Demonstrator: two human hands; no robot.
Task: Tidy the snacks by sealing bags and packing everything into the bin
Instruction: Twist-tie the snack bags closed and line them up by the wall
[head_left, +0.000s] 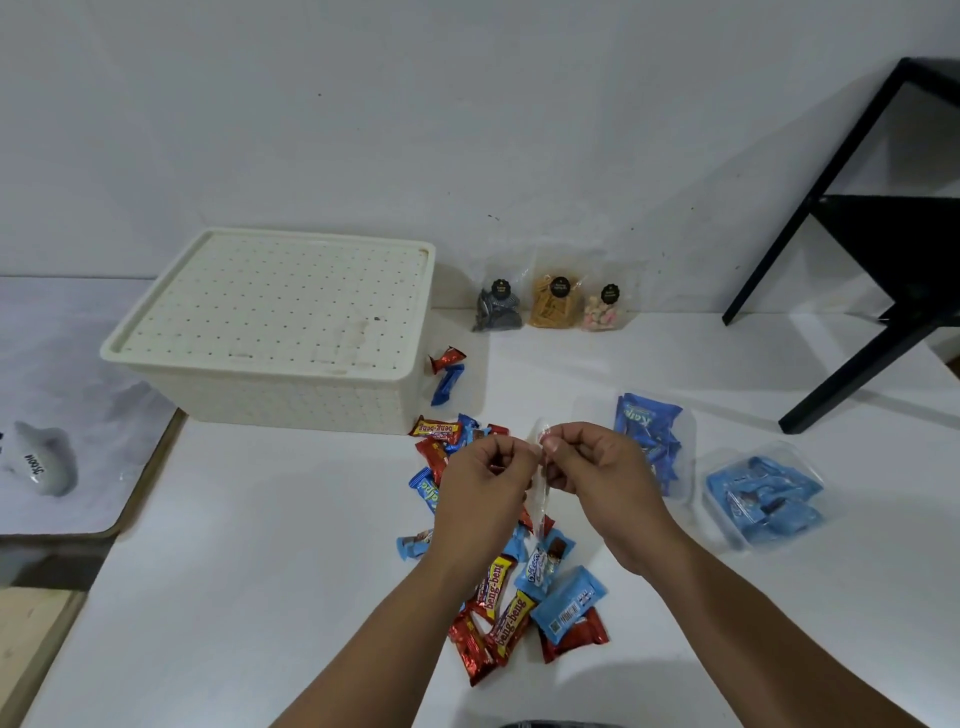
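Far left: grey plush toy (44, 462) on a mat, off the surface (234, 571). Cream bin (270, 332) at rear left, lid still on, contents unseen. Two loose bars (447, 374) just beside its right wall. Against the wall behind: three small clear pouches (553, 306), upright, looks sealed but too small to confirm. Centre: loose pile of wrapped snacks (498, 613) scattered in front of the bin, none visibly packed. Above the pile, left hand (478, 493) and right hand (602, 478) both raised, fingers (519, 452) curled and pinching the top edge of a clear zip bag (540, 499) from either side. Bag hanging edge-on to camera, long axis roughly vertical, mouth up, bottom pointing down toward the pile, one blue-wrapped snack visible inside near the bottom. Likely mid-seal, strip not confirmed closed. Right: two more clear bags of blue snacks (649, 441) (763, 499) lying flat, seal state unclear. Far right: black frame (857, 312). Judgement: early stage; sealing in progress, lid to come off, everything still to go in.
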